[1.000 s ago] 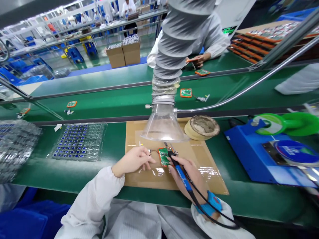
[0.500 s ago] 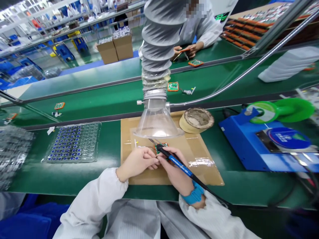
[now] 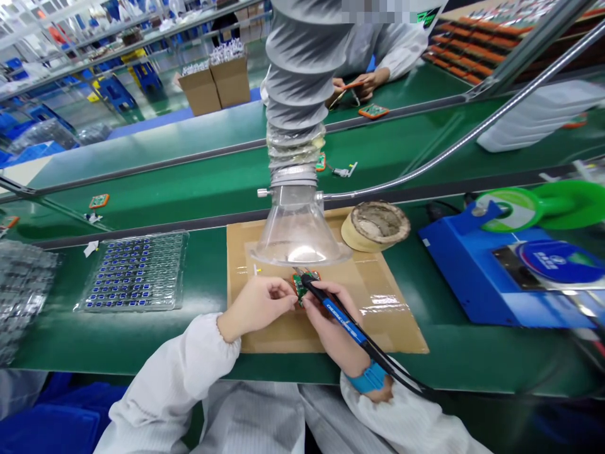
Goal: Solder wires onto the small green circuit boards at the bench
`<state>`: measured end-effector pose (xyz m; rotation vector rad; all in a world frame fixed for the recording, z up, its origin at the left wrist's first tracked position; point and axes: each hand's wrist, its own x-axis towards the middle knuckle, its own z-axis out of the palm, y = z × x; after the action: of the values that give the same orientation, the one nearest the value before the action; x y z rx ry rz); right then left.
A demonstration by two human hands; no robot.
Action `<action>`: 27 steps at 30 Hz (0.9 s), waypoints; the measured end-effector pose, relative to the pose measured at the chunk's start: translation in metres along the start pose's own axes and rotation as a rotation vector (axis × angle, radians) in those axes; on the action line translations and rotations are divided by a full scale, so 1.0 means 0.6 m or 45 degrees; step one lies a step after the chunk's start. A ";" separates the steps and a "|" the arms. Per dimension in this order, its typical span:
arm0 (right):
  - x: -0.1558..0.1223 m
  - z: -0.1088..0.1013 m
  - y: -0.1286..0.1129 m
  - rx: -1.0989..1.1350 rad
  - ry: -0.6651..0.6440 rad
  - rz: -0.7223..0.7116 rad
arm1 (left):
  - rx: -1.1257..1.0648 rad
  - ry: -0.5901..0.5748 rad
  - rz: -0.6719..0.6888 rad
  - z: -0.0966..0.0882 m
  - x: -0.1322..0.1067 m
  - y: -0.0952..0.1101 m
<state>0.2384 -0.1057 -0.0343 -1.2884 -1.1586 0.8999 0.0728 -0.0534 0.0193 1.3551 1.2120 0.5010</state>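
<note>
A blue-and-black soldering iron (image 3: 343,318) lies in my right hand (image 3: 336,328), which is closed around it. Its tip end reaches over a small green circuit board (image 3: 299,285) with an orange edge, on the brown cardboard sheet (image 3: 265,337). My left hand (image 3: 258,304) is closed in a pinch at the board's near left edge; what sits between those fingertips is too small to make out. The right thumb and fingertips are close to the same edge. A clear fume hood (image 3: 300,236) hangs just beyond both hands. Small white parts show left of the board.
A round, rough-rimmed pot (image 3: 375,227) stands at the sheet's back right. Further right is a blue solder-reel stand (image 3: 454,265). A clear tray of blue-marked parts (image 3: 135,271) lies left. Beyond runs a green belt (image 3: 212,192) with boards; a co-worker's hands (image 3: 363,87) hold an orange-edged piece.
My fingertips have parted slightly, and more of the board shows between them. The iron's tip has shifted right and toward the board. Boards on the belt have moved left.
</note>
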 end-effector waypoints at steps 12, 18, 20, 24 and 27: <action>-0.012 -0.041 0.020 -0.243 -0.006 -0.149 | 0.689 0.031 0.274 -0.006 0.055 -0.017; -0.028 -0.082 0.024 -0.324 0.160 -0.139 | 0.719 0.031 0.226 -0.011 0.058 -0.017; -0.034 -0.091 0.026 -0.338 0.168 -0.164 | 0.740 0.012 0.237 -0.015 0.062 -0.015; -0.040 -0.094 0.029 -0.335 0.196 -0.180 | 0.759 -0.052 0.275 -0.021 0.061 -0.008; -0.039 -0.093 0.032 -0.287 0.265 -0.187 | 0.716 -0.158 0.247 -0.020 0.050 -0.002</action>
<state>0.2896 -0.1393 -0.0519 -1.4208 -1.1955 0.5255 0.0731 -0.0225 0.0100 1.9644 1.1689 0.2055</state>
